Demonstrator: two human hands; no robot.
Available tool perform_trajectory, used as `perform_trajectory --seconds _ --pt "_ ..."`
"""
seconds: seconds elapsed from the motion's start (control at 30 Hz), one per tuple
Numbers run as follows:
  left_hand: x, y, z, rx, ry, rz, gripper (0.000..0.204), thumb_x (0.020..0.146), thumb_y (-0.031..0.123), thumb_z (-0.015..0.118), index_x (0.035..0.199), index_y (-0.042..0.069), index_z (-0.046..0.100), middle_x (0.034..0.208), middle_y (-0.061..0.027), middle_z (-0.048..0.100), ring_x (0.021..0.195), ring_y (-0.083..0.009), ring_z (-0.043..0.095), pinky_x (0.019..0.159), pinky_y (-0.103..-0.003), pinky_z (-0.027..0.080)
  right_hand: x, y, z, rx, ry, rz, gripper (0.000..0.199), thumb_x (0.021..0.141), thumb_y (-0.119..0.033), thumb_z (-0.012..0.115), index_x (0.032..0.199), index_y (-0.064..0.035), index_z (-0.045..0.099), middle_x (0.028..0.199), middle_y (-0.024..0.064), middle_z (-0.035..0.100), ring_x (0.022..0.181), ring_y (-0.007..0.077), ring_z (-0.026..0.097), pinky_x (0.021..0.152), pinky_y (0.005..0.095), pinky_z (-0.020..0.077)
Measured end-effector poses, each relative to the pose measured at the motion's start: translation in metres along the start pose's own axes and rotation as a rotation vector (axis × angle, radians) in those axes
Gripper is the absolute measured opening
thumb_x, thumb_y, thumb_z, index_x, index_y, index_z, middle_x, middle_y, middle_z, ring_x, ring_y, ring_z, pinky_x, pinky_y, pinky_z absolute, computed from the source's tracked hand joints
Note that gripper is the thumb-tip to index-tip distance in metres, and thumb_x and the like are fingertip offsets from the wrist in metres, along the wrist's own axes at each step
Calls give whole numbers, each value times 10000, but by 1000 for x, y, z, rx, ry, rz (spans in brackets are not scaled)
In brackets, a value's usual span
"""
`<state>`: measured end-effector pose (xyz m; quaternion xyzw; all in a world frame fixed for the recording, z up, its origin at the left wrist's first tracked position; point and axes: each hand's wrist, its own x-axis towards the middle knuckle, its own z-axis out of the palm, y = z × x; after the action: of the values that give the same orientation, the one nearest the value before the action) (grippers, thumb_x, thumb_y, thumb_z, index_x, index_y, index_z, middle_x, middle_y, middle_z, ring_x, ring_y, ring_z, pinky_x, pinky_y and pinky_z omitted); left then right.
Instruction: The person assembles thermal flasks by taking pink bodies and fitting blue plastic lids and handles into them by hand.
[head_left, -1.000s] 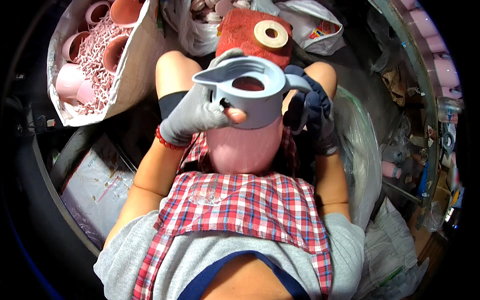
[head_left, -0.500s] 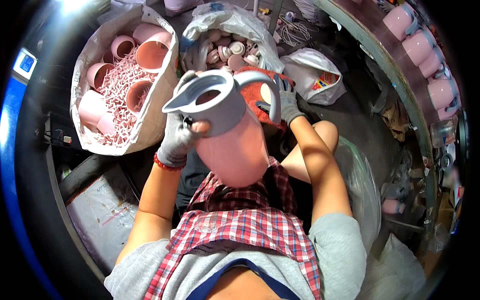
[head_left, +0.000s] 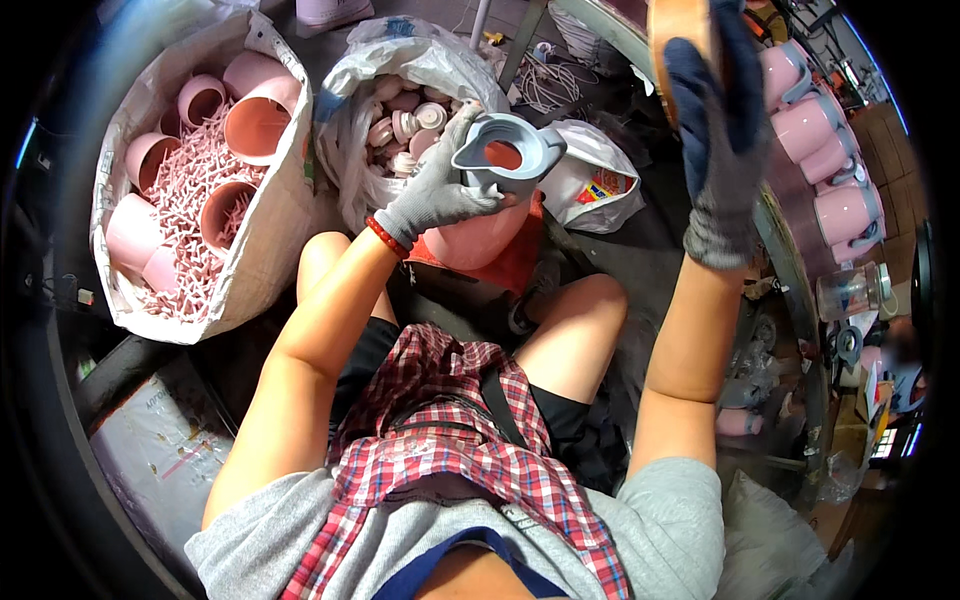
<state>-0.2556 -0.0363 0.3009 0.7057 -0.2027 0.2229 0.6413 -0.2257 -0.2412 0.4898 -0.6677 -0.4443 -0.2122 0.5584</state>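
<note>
Head view, watched from my remote seat: the gloved left hand [head_left: 450, 198] is wrapped around the grey-blue collar of a pink pitcher [head_left: 475, 240], out beyond the checked apron [head_left: 465, 475]. I judge that it holds there because the collar gives the fingers a firmer purchase than the smooth, rounded body. The pitcher leans, its mouth toward me, and its lower body overlaps the red pad [head_left: 527, 235]; that pad probably serves as a soft rest, though I cannot tell whether the two touch.

Up at the top edge, the gloved right hand [head_left: 727, 130] grasps an amber-brown roll [head_left: 676, 25], probably adhesive tape, partly cut off by the frame. I take its fingers to be spread over the roll because it is broad. It is well apart from the pitcher, near the shelf [head_left: 788, 232] where more pink pitchers [head_left: 805, 125] stand in a row, which keeps them off the floor.

To the left, a white woven sack [head_left: 275, 255] gathers pink tubular shells [head_left: 258, 122] and small stick-like pink pieces [head_left: 190, 225]. Beside it, a clear plastic bag [head_left: 342, 165] holds pale round stoppers [head_left: 427, 117], presumably grouped by kind within arm's reach.
</note>
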Motion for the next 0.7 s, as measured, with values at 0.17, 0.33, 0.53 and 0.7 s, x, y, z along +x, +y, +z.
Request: perform_trajectory --seconds 0.17,0.33,0.53,0.7 --pt "-14 -6 -5 255 26 86 1101 565 337 812 1398 -32 195 1371 -200 347 1300 -293 327 1085 -367 260 -41 42 59 -668 -435 -298 586 783 -362 686 1275 -95 515 1186 153 544 1066 311 539 912 393 432" --pt "-27 -6 -7 229 -2 22 1041 575 327 806 1396 12 249 1330 -226 390 1257 -344 370 1063 -409 280 -48 52 76 -805 -457 -157 694 714 -555 661 1268 -159 528 1229 130 519 1085 315 527 899 430 426" --pt "-39 5 -9 309 80 75 973 575 332 794 1358 -7 326 1302 -209 428 1235 -329 409 1057 -381 294 -68 45 39 -42 -32 184 517 888 -248 607 1293 31 449 1340 121 461 1206 200 453 1030 320 337" --pt "-78 37 -45 38 314 -73 683 746 189 727 1316 46 379 1102 -59 525 1028 -144 512 812 -324 465 -137 120 59 -132 116 426 533 849 -151 666 1289 46 437 1234 118 530 1146 212 487 1000 318 366"
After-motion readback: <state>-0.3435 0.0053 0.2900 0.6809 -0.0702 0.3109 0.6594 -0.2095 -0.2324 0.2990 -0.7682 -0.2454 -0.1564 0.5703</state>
